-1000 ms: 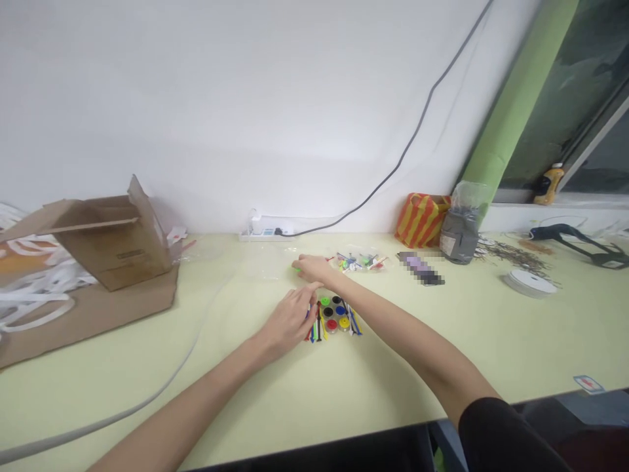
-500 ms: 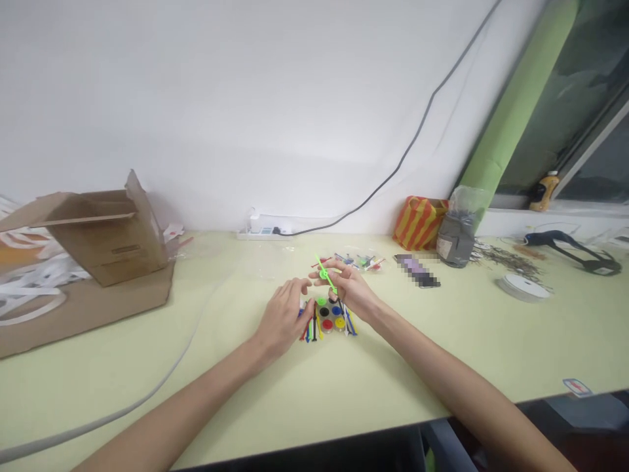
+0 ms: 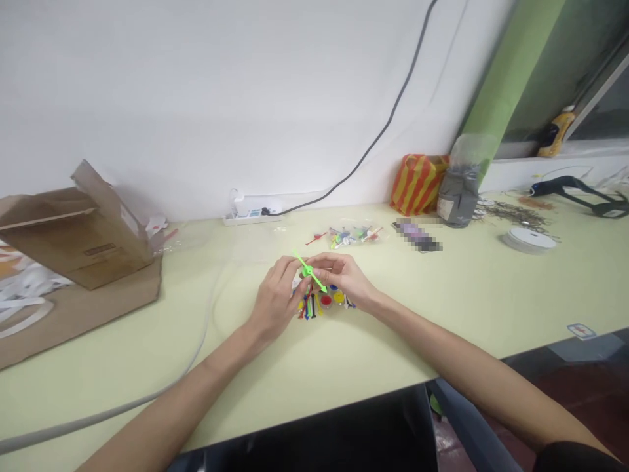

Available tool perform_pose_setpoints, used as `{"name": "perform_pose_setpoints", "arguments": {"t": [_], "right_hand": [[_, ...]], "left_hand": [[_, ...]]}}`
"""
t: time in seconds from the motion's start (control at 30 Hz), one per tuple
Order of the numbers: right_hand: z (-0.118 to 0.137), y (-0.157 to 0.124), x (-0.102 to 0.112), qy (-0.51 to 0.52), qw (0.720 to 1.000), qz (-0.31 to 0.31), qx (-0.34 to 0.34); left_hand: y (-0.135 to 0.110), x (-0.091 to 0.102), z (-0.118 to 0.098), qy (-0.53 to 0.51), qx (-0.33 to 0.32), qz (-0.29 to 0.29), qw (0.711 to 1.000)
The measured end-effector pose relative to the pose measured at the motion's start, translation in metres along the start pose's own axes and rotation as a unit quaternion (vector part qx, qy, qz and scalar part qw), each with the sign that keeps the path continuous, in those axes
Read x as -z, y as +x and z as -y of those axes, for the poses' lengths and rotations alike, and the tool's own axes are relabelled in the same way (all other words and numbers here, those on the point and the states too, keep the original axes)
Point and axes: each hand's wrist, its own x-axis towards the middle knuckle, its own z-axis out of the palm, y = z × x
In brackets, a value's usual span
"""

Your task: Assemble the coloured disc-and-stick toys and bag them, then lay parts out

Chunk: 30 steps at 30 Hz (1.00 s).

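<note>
Both hands meet over the middle of the pale yellow table (image 3: 442,314). My left hand (image 3: 275,298) and my right hand (image 3: 344,278) each pinch a bright green plastic propeller piece (image 3: 309,273), held just above the table. Under the hands lies a small cluster of round coloured caps (image 3: 332,299) in red, yellow and blue, with thin coloured sticks (image 3: 308,307) beside it. Farther back lies a loose pile of similar coloured pieces (image 3: 351,236).
An open cardboard box (image 3: 73,236) sits at the left on flattened cardboard. A white power strip (image 3: 250,211) and grey cable run along the wall. A striped bag (image 3: 417,183), grey pouch (image 3: 457,196), white tape roll (image 3: 528,239) and black tool (image 3: 580,193) stand at the right.
My right hand reached out to the far pile, picked up the green propeller piece and brought it back. My left hand rose from the sticks to take hold of it too.
</note>
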Motion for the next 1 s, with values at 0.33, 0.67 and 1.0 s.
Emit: {"name": "perform_pose_setpoints", "arguments": {"t": [0.33,0.67,1.0], "right_hand": [[0.004,0.001,0.003,-0.168,0.982,-0.054,0.063],[0.003,-0.012,-0.006,-0.384,0.914,-0.002,0.128],[0.010,-0.013,-0.014,-0.624,0.756,0.008,0.197]], "left_hand": [[-0.001,-0.002,0.010,0.045,-0.025,0.002,0.999],[0.000,0.000,0.013,0.077,-0.048,0.009,0.996],[0.003,0.004,0.010,0.121,-0.094,0.006,0.988]]}}
